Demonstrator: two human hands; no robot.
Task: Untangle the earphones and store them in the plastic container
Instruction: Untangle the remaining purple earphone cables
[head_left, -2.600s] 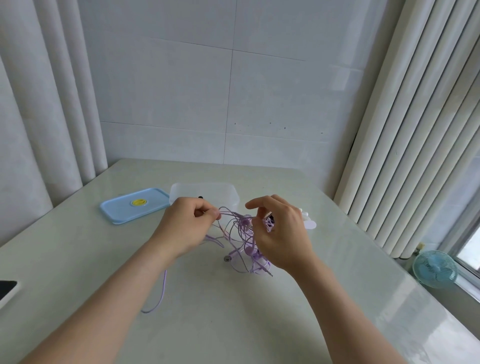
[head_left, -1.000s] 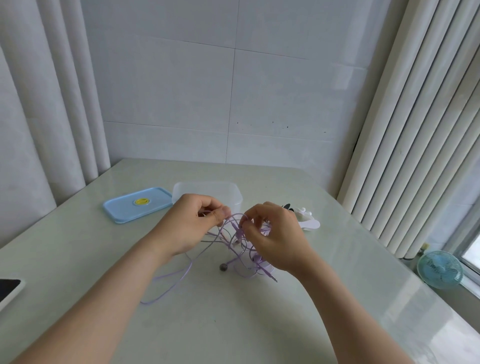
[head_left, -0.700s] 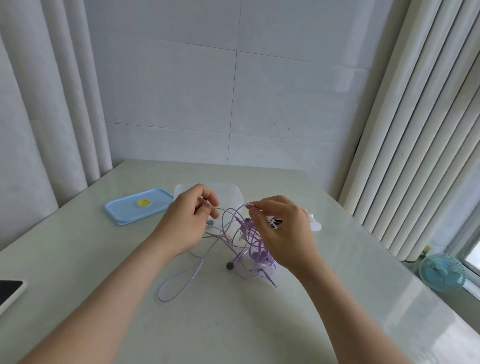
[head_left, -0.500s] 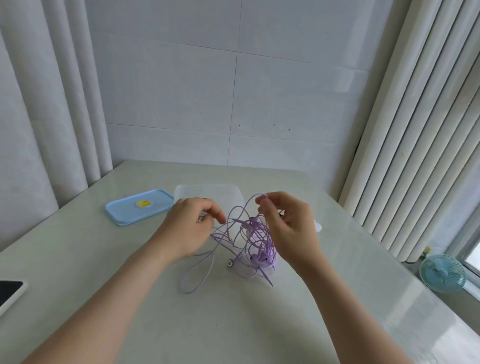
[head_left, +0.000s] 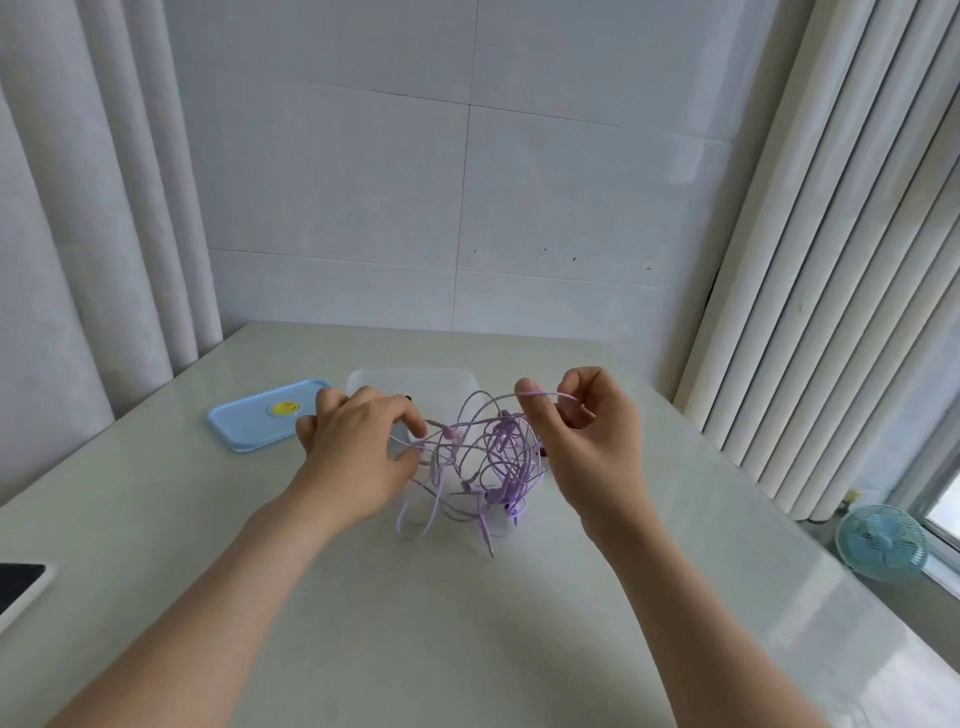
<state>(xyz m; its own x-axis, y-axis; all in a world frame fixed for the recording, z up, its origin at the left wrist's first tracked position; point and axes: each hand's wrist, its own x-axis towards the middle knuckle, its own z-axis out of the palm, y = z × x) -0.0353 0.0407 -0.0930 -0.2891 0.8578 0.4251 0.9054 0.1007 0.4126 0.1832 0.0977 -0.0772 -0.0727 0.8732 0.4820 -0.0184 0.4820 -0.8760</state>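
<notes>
No words, numbers or brand names can be read anywhere in the view. The only label-like mark is a round yellow sticker (head_left: 284, 408) in the middle of the blue lid (head_left: 244, 428). The lid lies flat on the bench (head_left: 467, 623) just left of the clear plastic container (head_left: 415, 379). The sticker bears faint dark marks, too small to make out.

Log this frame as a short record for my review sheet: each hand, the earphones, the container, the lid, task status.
left hand: pinches a strand of the purple earphones
right hand: pinches another strand, held higher
earphones: tangled, bunched between the hands
plastic container: open, behind the hands
blue lid: flat on the table, left of the container
status: untangling unfinished; earphones not yet in the container
</notes>
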